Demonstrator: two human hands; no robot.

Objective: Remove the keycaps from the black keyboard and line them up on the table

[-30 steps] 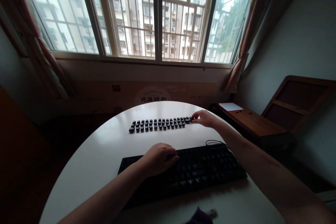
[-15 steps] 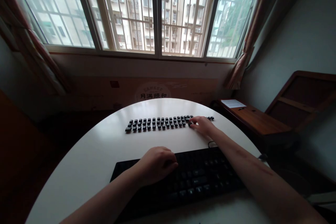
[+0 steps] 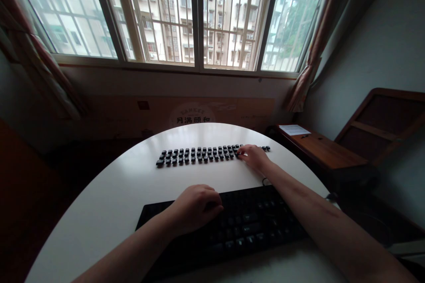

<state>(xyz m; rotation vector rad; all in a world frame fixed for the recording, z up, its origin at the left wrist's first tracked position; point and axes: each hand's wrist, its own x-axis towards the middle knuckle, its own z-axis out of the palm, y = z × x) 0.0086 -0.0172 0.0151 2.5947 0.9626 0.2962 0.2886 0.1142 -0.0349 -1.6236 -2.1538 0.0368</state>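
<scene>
Dark keycaps (image 3: 199, 154) stand in several neat rows on the white table. At the right end of the rows, my right hand (image 3: 252, 157) pinches a keycap (image 3: 238, 155) with its fingertips, low at the tabletop. Closer to me lies a black keyboard (image 3: 247, 219), partly covered by both forearms. Over its upper left part rests my left hand (image 3: 199, 205), its fingers curled in; whether anything is inside them is hidden. A few more keycaps (image 3: 266, 148) show just beyond my right hand.
The round white table (image 3: 99, 203) stands before a barred window. A cable (image 3: 265, 181) loops behind the keyboard. To the right is a low wooden table (image 3: 328, 152) bearing a sheet of paper (image 3: 294, 130), beside a wooden chair back (image 3: 385, 124).
My right hand has shifted slightly left, bringing the pinched keycap in against the end of the front row. My left hand stays curled over the keyboard. The view has tilted a little.
</scene>
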